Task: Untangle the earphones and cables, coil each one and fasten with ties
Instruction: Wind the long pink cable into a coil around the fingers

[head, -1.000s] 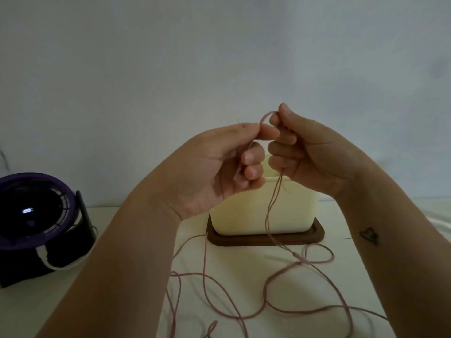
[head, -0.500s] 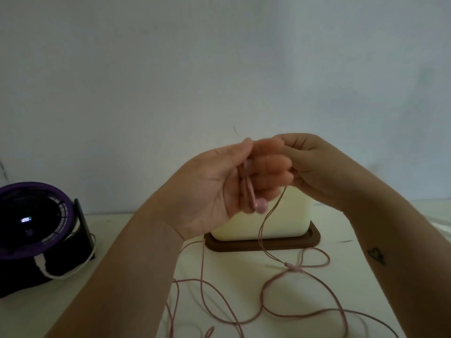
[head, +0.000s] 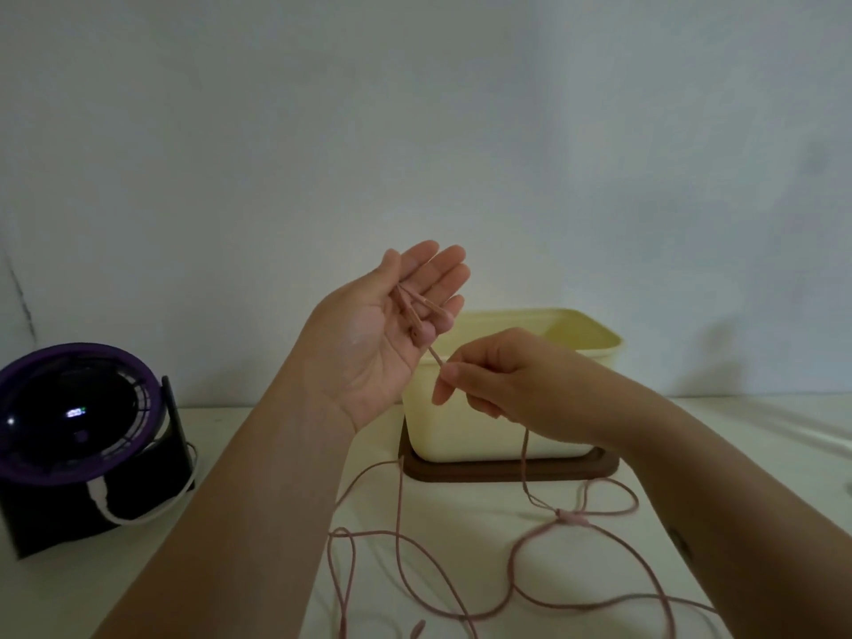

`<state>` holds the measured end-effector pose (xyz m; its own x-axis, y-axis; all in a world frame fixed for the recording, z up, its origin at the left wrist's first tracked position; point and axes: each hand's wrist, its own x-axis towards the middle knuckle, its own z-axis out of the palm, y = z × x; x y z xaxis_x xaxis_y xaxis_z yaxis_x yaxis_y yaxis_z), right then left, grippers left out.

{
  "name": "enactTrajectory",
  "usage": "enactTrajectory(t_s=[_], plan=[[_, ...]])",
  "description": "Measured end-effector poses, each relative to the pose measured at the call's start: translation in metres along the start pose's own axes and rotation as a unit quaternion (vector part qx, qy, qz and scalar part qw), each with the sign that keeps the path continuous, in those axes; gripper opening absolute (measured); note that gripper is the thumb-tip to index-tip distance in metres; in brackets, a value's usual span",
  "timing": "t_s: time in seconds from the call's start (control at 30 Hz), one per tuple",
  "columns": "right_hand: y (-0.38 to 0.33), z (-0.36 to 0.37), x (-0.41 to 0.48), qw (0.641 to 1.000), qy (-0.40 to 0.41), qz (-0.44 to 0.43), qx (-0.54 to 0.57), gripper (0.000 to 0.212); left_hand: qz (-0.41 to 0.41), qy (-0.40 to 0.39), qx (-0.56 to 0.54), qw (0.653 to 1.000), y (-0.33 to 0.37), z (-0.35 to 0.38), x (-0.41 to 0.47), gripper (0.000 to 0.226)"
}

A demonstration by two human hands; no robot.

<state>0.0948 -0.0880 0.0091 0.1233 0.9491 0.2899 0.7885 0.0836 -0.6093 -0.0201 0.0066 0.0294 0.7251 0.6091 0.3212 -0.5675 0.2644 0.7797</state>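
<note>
Coiling step, I judge: left hand spread flat under the earphones, right hand pinching their cable (next, wind it round).

We see a white worktop set against the wall. A pink earphone cable sprawls across its near middle in loose, crossing loops. Behind the loops, a brown tray carries a cream tub. At far left sits a purple-rimmed fan, with a white cord curling at its base.
</note>
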Motion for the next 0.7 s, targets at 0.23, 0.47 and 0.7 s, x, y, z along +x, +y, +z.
enactTrajectory(t_s=[0.23, 0.47, 0.7], plan=[[-0.002, -0.006, -0.006, 0.996, -0.006, 0.024, -0.08, 0.03, 0.015, 0.03, 0.019, 0.999, -0.003, -0.002, 0.002, 0.039], [0.001, -0.001, -0.007, 0.99, -0.04, 0.053, -0.126, 0.027, -0.048, -0.041, 0.141, 0.988, 0.002, -0.007, -0.003, 0.03], [-0.019, -0.013, -0.019, 0.992, -0.066, -0.004, -0.108, 0.022, -0.031, -0.039, 0.296, 0.954, -0.009, -0.013, -0.001, 0.028]])
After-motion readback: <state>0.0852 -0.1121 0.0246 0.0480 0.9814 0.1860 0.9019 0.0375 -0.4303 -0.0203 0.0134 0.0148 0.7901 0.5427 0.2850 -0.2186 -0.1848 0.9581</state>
